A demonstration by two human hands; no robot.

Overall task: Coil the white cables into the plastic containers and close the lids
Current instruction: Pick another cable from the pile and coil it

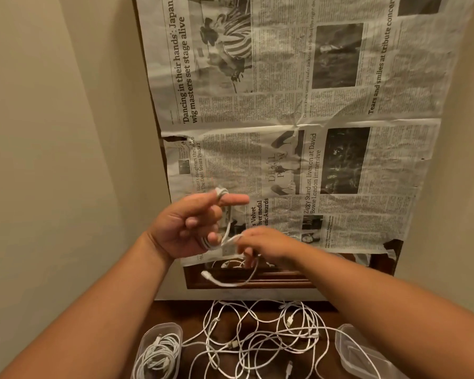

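Head view: a plastic container (pixel 159 348) at lower left holds a coiled cable (pixel 156 354). The left hand (pixel 186 225) has a white cable (pixel 221 192) wound round its fingers; the right hand (pixel 266 242), just beside, pinches that cable's loose end. Tangled cables (pixel 257 337) cover the desk (pixel 192 318) below; a second container (pixel 359 351) sits right.

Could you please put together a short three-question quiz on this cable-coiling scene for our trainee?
1. True or false: the left container already holds coiled cable.
2. Short answer: round which hand's fingers is the held cable wound?
3. Fill in: the loose tangle of cables lies ___ the left container and the right container.

Key: 1 true. 2 the left hand. 3 between.
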